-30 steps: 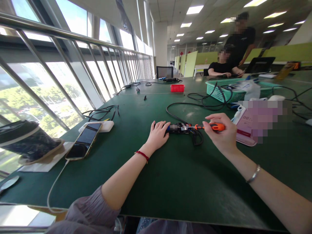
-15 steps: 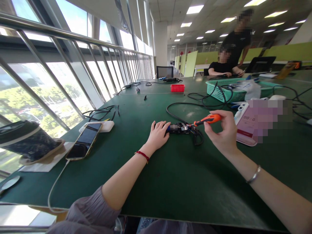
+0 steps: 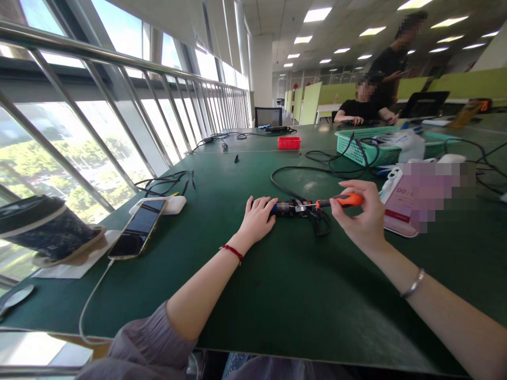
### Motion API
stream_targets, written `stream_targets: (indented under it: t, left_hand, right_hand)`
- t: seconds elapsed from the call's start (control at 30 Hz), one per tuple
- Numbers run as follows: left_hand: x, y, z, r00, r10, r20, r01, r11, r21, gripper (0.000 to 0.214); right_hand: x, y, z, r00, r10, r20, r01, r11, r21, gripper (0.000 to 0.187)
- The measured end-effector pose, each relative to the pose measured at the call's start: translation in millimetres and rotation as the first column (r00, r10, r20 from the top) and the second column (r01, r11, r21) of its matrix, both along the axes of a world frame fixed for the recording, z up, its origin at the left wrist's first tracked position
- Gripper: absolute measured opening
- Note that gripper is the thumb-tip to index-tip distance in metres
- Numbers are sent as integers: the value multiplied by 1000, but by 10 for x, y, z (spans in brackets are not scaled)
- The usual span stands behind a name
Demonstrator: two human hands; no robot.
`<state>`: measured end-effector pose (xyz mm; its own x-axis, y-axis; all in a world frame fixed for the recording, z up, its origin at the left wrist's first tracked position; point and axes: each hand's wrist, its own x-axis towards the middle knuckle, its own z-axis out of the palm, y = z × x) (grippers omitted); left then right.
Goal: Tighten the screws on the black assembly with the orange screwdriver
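A dark cylindrical device (image 3: 285,209) with exposed inner parts and a black cord lies on the green table (image 3: 245,295). My left hand (image 3: 258,215) is wrapped over its left end and keeps hold of it. In my right hand (image 3: 362,214), the fingers pinch the orange and black handle of a screwdriver (image 3: 344,200). The screwdriver lies nearly level, its shaft pointing left to the device's open right part. Whether the tip touches a screw is too small to tell.
A green basket (image 3: 358,150) with cables and bags stands at the right, behind a pink-screened phone (image 3: 404,203). A red tray (image 3: 289,143) sits farther back. Another phone (image 3: 137,229) and a cup (image 3: 43,227) are at left. Two people are across the table.
The screwdriver has tipped closer to level, its handle a little lower and farther right. My right fingers have shifted on the handle. My left hand stays put.
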<state>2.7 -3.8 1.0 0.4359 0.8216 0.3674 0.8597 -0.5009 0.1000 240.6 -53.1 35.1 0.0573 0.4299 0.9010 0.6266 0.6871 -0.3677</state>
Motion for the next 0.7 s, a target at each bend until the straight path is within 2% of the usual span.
stream_targets:
  t: [0.13,0.3,0.37,0.43,0.6,0.7]
  left_hand:
    - [1,8,-10,1000,3,-10,-3,1000,-10,48]
    - [3,20,-25,1000,8,5,-8,1000,-1,50]
    - [3,16,-17,1000,5,14,-5,1000,-5,50]
    - [2,10,-1,1000,-6,22,6,1000,-11,48]
    - [2,11,23,999,-13,39,13,1000,-6,39]
    - [3,27,13,999,-8,31,8,1000,-2,36]
  right_hand:
    - [4,-21,20,999,6,34,-4,998,-57,14]
    - [-2,12,17,998,29,-56,-31,999,-38,33]
    - [-7,19,13,996,37,-84,-39,999,-20,35]
    - [-10,6,20,997,9,-82,-12,999,-30,30]
    - [-7,-46,55,1000,-19,-18,16,987,-159,15]
    - [-1,-22,41,999,-11,-34,8,996,-90,17]
